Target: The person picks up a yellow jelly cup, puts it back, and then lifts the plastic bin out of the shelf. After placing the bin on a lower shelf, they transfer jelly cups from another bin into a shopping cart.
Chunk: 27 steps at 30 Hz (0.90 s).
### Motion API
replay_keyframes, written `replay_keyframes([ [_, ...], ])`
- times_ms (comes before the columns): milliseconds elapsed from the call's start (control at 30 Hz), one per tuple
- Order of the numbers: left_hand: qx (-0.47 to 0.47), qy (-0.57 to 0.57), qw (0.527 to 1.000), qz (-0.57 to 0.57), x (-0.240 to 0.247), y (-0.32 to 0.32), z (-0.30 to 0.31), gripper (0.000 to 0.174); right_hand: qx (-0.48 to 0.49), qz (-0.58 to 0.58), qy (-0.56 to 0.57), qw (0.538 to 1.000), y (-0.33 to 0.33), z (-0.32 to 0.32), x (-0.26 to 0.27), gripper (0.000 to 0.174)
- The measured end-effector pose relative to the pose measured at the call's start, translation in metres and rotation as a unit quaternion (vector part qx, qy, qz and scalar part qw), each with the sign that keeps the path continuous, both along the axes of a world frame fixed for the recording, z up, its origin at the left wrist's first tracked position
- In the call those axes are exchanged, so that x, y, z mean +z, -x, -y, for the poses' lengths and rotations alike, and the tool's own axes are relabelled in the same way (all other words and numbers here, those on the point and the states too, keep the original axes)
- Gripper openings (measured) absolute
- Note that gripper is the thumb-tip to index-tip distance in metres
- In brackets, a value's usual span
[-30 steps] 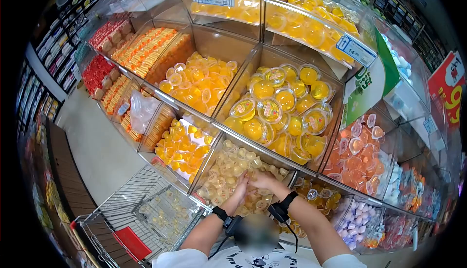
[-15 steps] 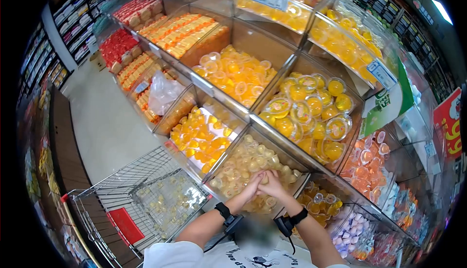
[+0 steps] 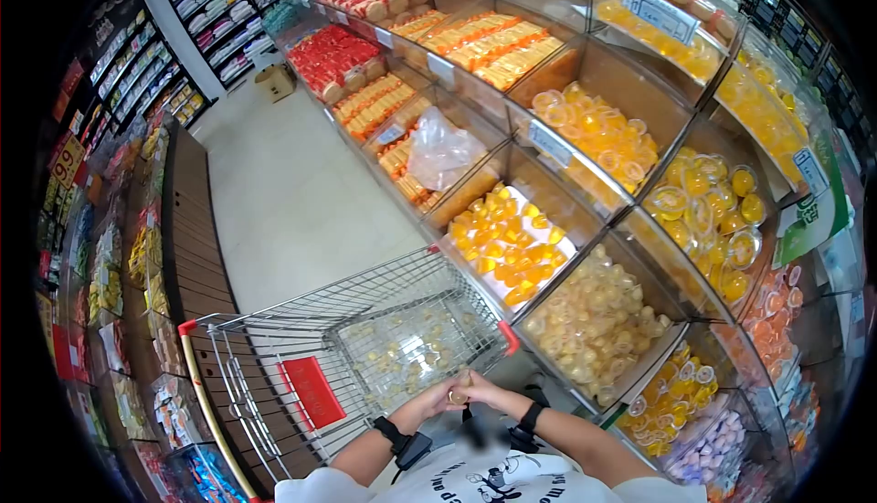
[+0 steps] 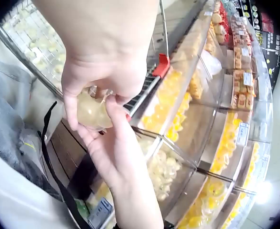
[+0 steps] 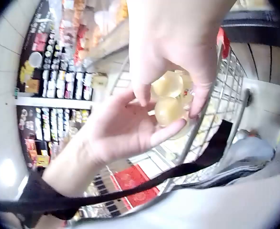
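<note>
Both hands are together in front of the body, close to the cart's near side, cupped round several pale yellow jelly cups [image 5: 169,111]. From above, the right hand [image 5: 178,52] grips the jelly cups between thumb and fingers in the right wrist view. The left hand [image 5: 123,129] holds them from the other side, its thumb along one cup. One pale cup [image 4: 92,112] shows between the hands in the left wrist view; the other cups are partly hidden by fingers. In the head view the left hand [image 3: 438,400] and right hand [image 3: 486,391] meet at the fingertips.
A wire shopping cart with a red panel [image 3: 311,391] stands at front left, pale jelly cups [image 3: 411,354] lying over its floor. Right of it is a clear-walled bin of pale jelly cups [image 3: 594,325]. Yellow jellies [image 3: 512,243] fill the neighbouring bin. A stocked shelf [image 3: 119,320] runs along the left.
The hands have left the bin of pale jelly cups and moved left, toward the cart, with jelly cups between them. The head view has turned left.
</note>
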State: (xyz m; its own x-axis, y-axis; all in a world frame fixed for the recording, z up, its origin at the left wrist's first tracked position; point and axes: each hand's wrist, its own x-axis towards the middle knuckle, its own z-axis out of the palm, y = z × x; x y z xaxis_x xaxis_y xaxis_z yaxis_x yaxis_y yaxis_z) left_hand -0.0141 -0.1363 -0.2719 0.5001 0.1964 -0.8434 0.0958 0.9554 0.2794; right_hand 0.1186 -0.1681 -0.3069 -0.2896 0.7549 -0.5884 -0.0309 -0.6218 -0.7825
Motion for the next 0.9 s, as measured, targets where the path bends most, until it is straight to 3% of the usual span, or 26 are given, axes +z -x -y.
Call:
replay_keyframes([
  [33,0.021,0.001,1.000,0.008,-0.005,0.013,0.000,0.029,-0.014,-0.058,0.071,0.996,0.012,-0.002,0.000,0.049],
  [133,0.088,-0.010,0.995,0.048,-0.043,0.048,-0.001,0.032,0.001,0.040,-0.019,0.999,0.040,-0.011,-0.053,0.055],
  [167,0.121,-0.012,0.993,0.008,-0.037,0.054,-0.004,0.033,-0.001,0.064,-0.043,0.997,0.043,-0.015,-0.039,0.057],
  [200,0.151,-0.013,0.988,-0.031,-0.032,0.057,-0.006,0.034,0.069,0.035,0.039,0.996,0.036,-0.021,-0.026,0.060],
  [233,0.178,-0.013,0.982,-0.067,-0.028,0.059,-0.007,0.036,0.066,0.036,0.042,0.996,0.032,-0.025,-0.018,0.059],
  [300,0.170,-0.028,0.984,-0.035,-0.053,0.078,-0.011,0.043,0.054,0.042,0.051,0.996,0.023,-0.025,-0.008,0.057],
  [333,0.160,-0.037,0.985,-0.050,-0.044,0.075,-0.014,0.044,0.058,0.051,0.033,0.996,0.015,-0.026,0.005,0.046],
  [433,0.113,-0.081,0.990,-0.035,-0.031,0.047,-0.031,0.041,0.012,0.092,-0.136,0.986,-0.016,-0.012,-0.015,0.032],
  [467,0.095,-0.098,0.990,-0.021,-0.023,0.034,-0.036,0.040,-0.032,0.086,-0.160,0.983,-0.034,-0.008,0.010,0.024],
  [533,0.054,-0.114,0.992,0.021,0.002,-0.002,-0.045,0.037,-0.117,0.125,-0.213,0.962,-0.078,0.002,0.047,0.025],
  [567,0.035,-0.122,0.991,0.041,0.016,-0.025,-0.048,0.035,-0.157,0.144,-0.240,0.947,-0.102,0.009,0.062,0.026],
  [633,-0.011,-0.128,0.989,0.079,0.035,-0.071,-0.051,0.034,-0.261,0.416,-0.266,0.830,-0.152,0.028,0.087,0.028],
  [700,-0.069,-0.145,0.980,0.116,0.051,-0.114,-0.047,0.034,-0.299,0.582,-0.175,0.736,-0.204,0.047,0.089,0.036],
  [800,-0.122,-0.112,0.974,0.156,0.062,-0.173,-0.035,0.033,-0.316,0.540,-0.061,0.778,-0.263,0.072,0.058,0.045],
  [900,-0.158,-0.070,0.974,0.148,0.042,-0.226,-0.020,0.034,-0.296,0.359,-0.021,0.885,-0.290,0.079,0.021,0.061],
])
